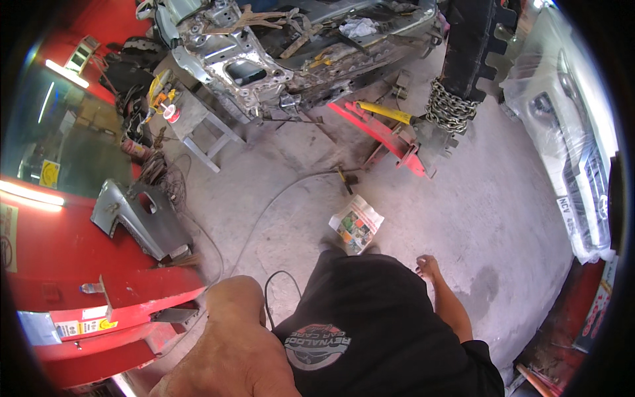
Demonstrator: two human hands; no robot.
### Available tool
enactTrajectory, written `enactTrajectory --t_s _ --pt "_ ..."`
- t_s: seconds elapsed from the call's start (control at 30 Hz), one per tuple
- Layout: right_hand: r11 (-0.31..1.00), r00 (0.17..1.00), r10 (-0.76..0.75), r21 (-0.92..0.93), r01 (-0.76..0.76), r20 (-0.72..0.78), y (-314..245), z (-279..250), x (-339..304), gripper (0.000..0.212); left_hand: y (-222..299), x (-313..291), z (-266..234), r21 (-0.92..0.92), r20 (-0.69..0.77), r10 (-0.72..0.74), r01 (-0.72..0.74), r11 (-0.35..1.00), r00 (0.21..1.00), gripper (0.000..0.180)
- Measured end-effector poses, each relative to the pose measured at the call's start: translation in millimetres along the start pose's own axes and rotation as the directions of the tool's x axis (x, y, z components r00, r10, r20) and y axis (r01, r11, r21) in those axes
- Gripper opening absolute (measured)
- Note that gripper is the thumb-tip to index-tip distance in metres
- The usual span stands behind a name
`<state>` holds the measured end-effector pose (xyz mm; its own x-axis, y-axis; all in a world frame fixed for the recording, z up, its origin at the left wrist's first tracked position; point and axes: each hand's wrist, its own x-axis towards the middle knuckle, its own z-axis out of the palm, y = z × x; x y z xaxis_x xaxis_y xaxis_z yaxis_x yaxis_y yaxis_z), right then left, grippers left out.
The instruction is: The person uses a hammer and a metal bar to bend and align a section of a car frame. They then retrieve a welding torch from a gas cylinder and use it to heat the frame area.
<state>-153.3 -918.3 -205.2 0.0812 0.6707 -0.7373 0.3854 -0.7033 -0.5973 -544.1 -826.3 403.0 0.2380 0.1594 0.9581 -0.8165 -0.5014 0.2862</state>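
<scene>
My left arm is bent up close in front of me, and the back of my left hand [231, 370] fills the lower edge; its fingers lie outside the picture. My right hand [428, 267] hangs beside my body above the concrete floor, fingers loosely curled and thumb apart, with nothing visible in it. On the floor by my feet lies a white sheet or bag with colourful print [357, 223]. Just beyond it rests a small dark tool with a yellowish part [347, 178], its kind unclear. Neither hand touches them.
Ahead stands a stripped car body [245, 66]. Nearby are a red metal beam [383, 135], a yellow cylinder [383, 112] and a chain-wrapped black post [453, 109]. A plastic-covered car [569, 132] stands right; a stool [198, 122], loose fender [145, 215] and floor cable [254, 228] lie left.
</scene>
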Motion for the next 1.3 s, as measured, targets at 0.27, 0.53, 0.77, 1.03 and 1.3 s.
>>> enactTrajectory --t_s 0.27,0.53,0.77,1.03,1.3 --pt "1.000 1.000 -0.008 0.003 0.008 0.013 1 3 2 0.025 -10 3 18 0.084 -0.117 0.049 -0.039 0.996 0.992 0.024" --pt "0.997 0.999 -0.050 0.067 0.049 0.019 -13 27 -4 0.026 4 -13 -20 0.180 0.122 -0.441 0.418 0.891 0.889 0.024" --pt "0.995 0.997 0.034 0.101 -0.026 -0.074 -3 34 -10 0.021 3 -51 -43 0.258 0.113 -0.365 0.327 0.909 0.924 0.023" --pt "0.995 0.997 -0.019 0.092 0.026 -0.078 -38 82 -32 0.023 58 -42 -54 0.060 -0.324 0.205 -0.196 0.979 0.924 0.023" --pt "0.993 0.988 -0.099 0.051 0.106 -0.122 -113 132 -69 0.029 93 -41 -111 -0.032 -0.192 0.189 -0.199 0.979 0.963 0.027"
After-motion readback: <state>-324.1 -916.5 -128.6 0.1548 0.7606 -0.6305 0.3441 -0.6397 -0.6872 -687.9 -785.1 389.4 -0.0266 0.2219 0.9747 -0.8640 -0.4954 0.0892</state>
